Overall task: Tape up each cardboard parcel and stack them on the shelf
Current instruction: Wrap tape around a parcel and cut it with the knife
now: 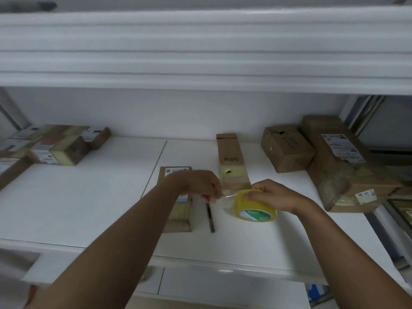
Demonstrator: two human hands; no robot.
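Your right hand (276,196) grips the yellow tape roll (254,207), fingers curled over its top, roll held just above the white shelf surface (89,197). Your left hand (200,184) pinches the free tape end (225,195), a short clear strip stretched between hand and roll. Long narrow parcel (233,162) lies just behind both hands. Flat labelled parcel (178,210) sits under your left forearm. Dark knife-like tool (210,217) lies between that parcel and the roll; too blurred to identify. Parcel pile (55,143) back left, two bigger boxes (287,148) (343,161) back right.
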